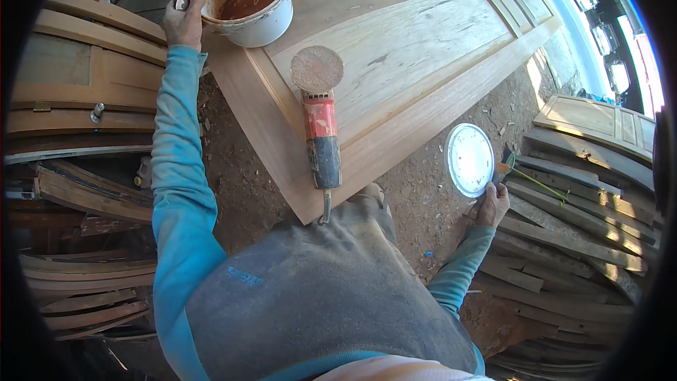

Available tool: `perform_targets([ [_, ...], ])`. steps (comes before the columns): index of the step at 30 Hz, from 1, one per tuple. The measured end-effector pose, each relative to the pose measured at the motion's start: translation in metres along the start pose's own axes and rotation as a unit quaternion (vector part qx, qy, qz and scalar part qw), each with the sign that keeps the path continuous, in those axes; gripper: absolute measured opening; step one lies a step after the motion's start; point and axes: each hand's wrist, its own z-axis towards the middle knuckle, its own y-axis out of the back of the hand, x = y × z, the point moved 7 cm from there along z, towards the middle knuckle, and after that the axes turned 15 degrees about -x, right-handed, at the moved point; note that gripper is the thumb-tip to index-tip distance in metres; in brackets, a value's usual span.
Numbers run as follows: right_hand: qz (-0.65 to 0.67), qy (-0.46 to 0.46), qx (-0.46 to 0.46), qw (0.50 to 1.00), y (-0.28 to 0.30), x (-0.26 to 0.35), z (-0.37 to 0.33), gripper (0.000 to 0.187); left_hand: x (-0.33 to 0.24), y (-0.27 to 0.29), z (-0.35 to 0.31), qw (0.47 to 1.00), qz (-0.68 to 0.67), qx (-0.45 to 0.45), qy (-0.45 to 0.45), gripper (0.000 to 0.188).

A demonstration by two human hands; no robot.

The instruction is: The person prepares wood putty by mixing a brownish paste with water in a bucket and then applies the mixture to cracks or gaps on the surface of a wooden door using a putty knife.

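My left hand (pixel 185 22) is closed on the rim of a white bucket (pixel 266 29), at the far left corner of a wooden door (pixel 395 49). Reddish-brown paste (pixel 250 0) coats the inside of the bucket. Off the door's right edge, my right hand (pixel 493 206) is closed on the edge of a round white lid (pixel 471 161). Beside those fingers shows a small tool with a tan part and dark blade (pixel 506 158), perhaps a putty knife; its grip is partly hidden. Between my hands an angle grinder (pixel 323 134) with a round sanding disc lies on the door.
Stacked wooden doors and curved boards (pixel 92 77) line the left side. On the right lie piled planks (pixel 564 226) and another panelled door (pixel 599 123), with a green stem (pixel 539 178) near my right hand. Wood chips litter the dirt floor (pixel 423 219).
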Motion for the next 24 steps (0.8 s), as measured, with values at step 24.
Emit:
perform_targets([
  [24, 0.003, 0.008, 0.105, 0.994, -0.230, 0.057, 0.164, 0.025, 0.072, 0.028, -0.134, 0.796, 0.568, 0.071, -0.197, 0.060],
])
